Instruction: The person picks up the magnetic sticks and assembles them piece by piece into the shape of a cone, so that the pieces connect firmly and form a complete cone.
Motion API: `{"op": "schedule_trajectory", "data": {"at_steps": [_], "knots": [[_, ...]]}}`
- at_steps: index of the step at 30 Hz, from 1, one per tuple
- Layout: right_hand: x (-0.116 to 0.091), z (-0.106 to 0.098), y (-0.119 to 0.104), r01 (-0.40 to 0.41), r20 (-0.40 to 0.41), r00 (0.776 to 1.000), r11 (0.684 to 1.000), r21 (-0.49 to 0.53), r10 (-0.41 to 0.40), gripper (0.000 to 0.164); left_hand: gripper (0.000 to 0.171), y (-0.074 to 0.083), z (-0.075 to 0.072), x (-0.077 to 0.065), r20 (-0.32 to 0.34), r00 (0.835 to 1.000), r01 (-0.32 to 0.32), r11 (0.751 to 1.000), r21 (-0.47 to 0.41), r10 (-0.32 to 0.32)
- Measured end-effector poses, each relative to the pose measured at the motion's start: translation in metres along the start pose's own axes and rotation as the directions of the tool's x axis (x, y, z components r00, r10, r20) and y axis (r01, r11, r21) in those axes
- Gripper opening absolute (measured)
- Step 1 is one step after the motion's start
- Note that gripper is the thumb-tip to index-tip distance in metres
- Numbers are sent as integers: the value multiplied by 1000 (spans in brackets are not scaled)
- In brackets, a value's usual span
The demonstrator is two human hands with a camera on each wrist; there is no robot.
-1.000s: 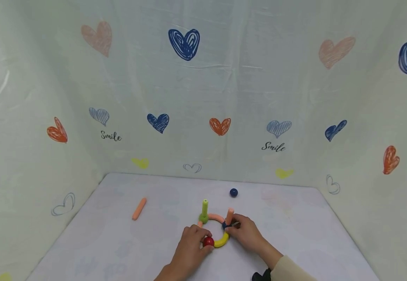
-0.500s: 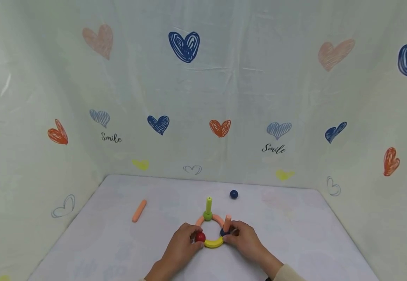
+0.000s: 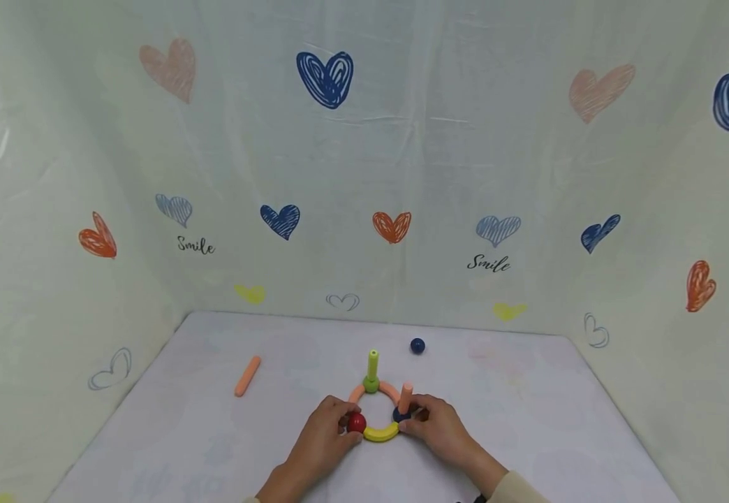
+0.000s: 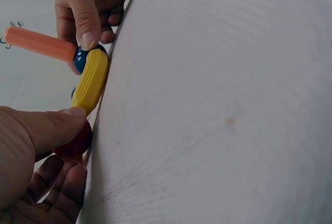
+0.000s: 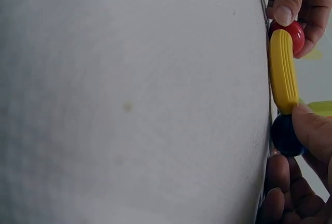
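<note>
A ring of curved sticks and balls lies on the table between both hands. My left hand (image 3: 322, 434) grips its red ball (image 3: 356, 423) between thumb and fingers. My right hand (image 3: 438, 427) pinches the dark blue ball (image 5: 285, 136), from which an orange rod (image 4: 39, 43) stands up. A curved yellow stick (image 3: 380, 434) joins these two balls at the near side. At the far side a green ball (image 3: 371, 385) carries an upright light green rod (image 3: 373, 365). Curved orange sticks (image 3: 389, 392) run from it down both sides. My fingers partly cover the red and blue balls.
A loose orange rod (image 3: 248, 376) lies to the left on the white table (image 3: 170, 433). Farther back, a loose dark blue ball (image 3: 417, 346) rests right of the ring. A pale curtain with printed hearts (image 3: 392, 228) surrounds the table's back and sides.
Both hands have turned the ring a little clockwise: the red ball went left, the held blue ball came nearer, the green ball shifted right. Over the last half second the ring hardly moves.
</note>
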State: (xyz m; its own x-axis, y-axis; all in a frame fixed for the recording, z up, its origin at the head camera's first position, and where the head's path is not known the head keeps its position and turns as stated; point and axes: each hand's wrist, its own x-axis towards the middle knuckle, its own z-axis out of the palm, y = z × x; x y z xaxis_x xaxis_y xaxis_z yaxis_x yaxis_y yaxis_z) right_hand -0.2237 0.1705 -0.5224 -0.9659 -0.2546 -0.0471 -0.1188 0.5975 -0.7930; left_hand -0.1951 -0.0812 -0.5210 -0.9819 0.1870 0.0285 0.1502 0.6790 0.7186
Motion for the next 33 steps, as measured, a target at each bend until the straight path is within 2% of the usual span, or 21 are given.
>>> {"op": "schedule_trajectory", "data": {"at_steps": [12,16,18,20,23,26,29,33], "knots": [[-1,-4,1,1,-6,1000,1000,4,-1,38,40,0,1,3,5,1000,-15,1000,-7,15],[0,-1,1,-7,-1,1000,1000,10,7,38,44,-7,-8,0,0,1000,-4,1000,-23,4],[1,0,1,-9,-2,1000,1000,7,9,40,44,-13,-19,-2,-41,999,25,999,-24,-26],[1,2,1,-11,-12,1000,1000,-3,10,41,42,-22,-34,-2,-109,993,49,998,-34,-52],[0,3,0,-24,-23,999,1000,-7,23,43,38,-37,-63,-3,-212,973,72,995,-73,-86],[-1,3,0,-20,-24,1000,1000,0,20,43,37,-57,-92,-4,-286,953,78,993,-90,-101],[-2,3,-2,-1,-18,1000,1000,6,1,43,41,-78,-117,-4,-324,937,115,991,-76,-133],[-3,2,-2,23,-13,1000,1000,9,-23,42,47,-101,-138,-1,-315,929,184,981,-63,-195]]}}
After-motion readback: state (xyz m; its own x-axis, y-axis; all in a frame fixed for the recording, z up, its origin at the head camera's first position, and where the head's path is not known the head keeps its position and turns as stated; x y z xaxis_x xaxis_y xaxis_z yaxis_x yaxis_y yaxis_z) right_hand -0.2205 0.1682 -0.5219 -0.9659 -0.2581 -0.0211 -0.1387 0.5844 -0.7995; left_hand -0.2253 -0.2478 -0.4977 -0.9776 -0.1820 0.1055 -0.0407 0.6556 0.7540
